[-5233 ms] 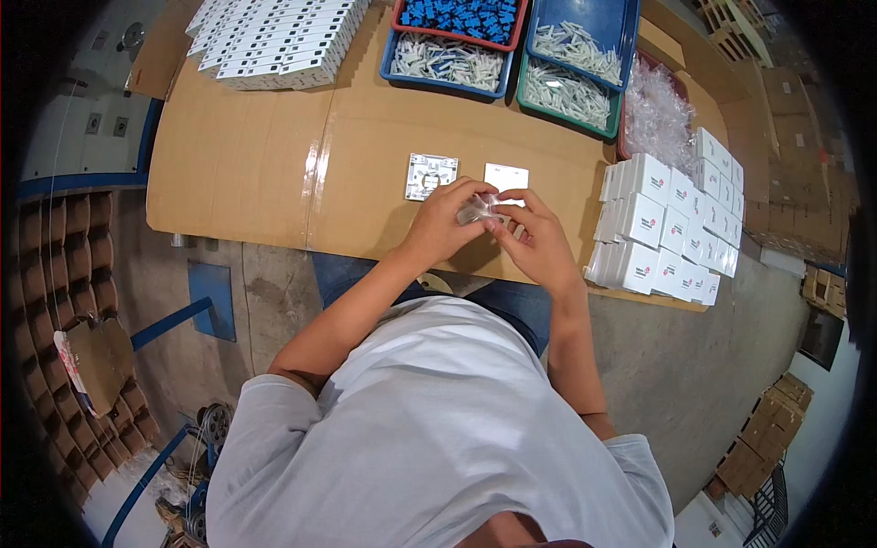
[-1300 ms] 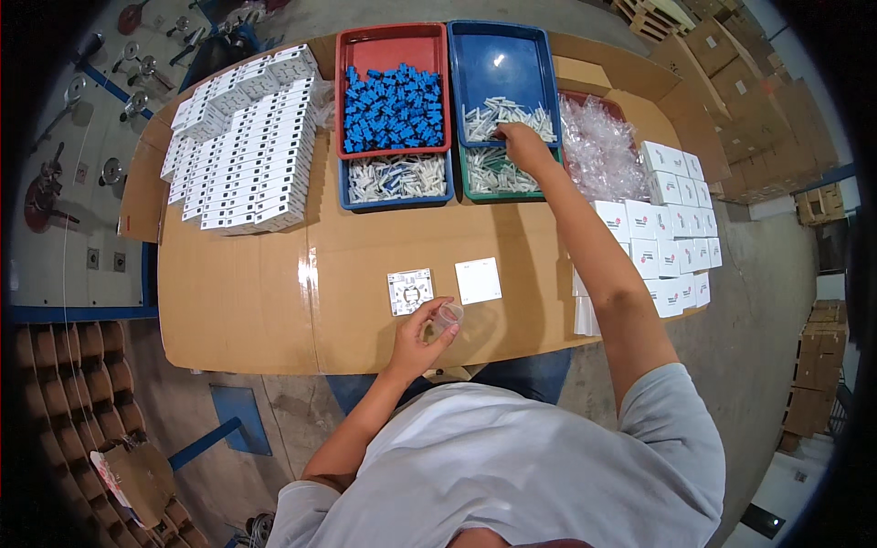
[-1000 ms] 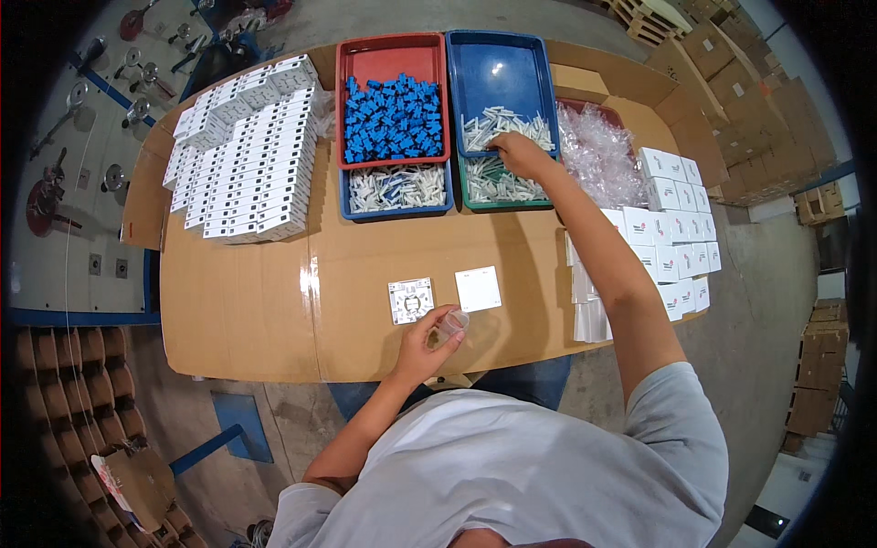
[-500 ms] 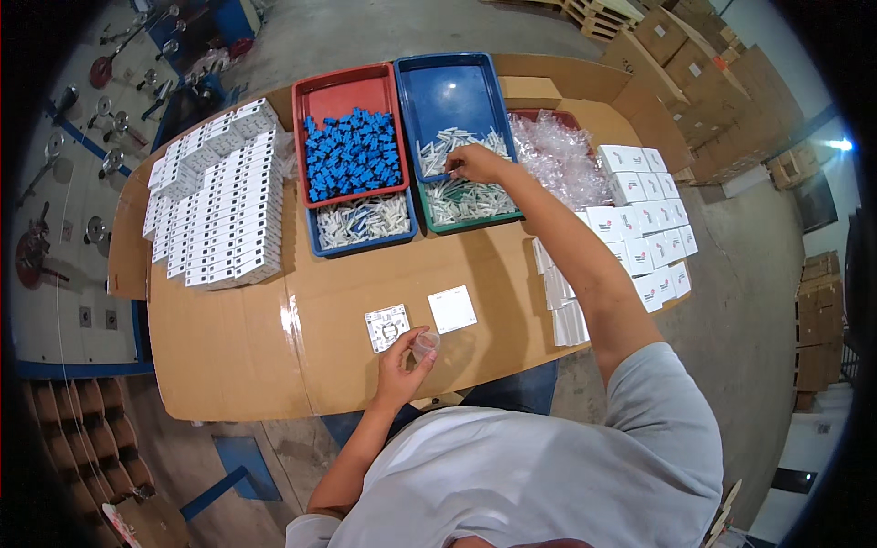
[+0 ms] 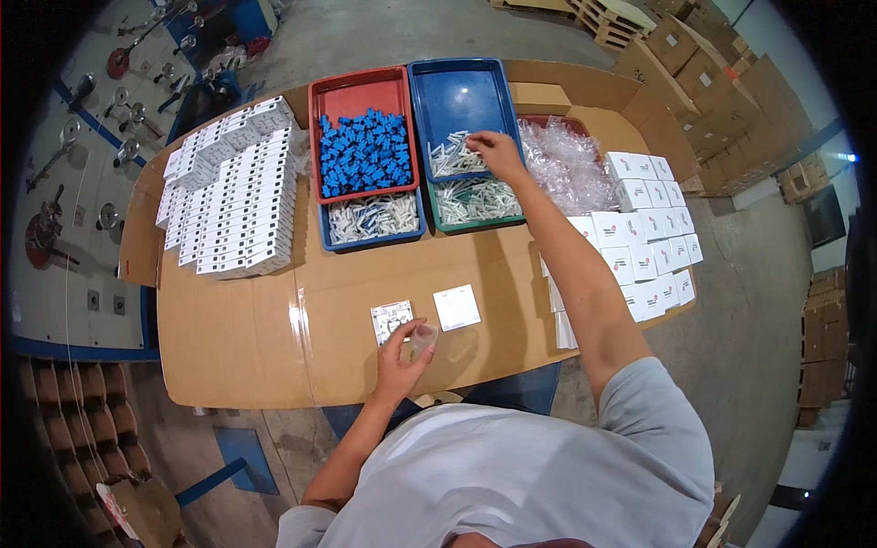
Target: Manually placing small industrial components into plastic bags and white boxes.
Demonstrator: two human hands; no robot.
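A red tray point(image 5: 358, 91) holds bright blue pieces point(image 5: 364, 153); a blue tray point(image 5: 461, 91) holds white ones point(image 5: 454, 157). The table point(image 5: 265, 329) is brown cardboard, the boxes point(image 5: 653, 247) white, the shirt point(image 5: 521, 475) pale grey.

Left hand point(image 5: 400, 354) drawn in close before the chest, elbow bent, fingers curled and pinching something small; right hand point(image 5: 494, 151) stretched far forward on a nearly straight arm, palm down, fingertips lowered and gathered together.
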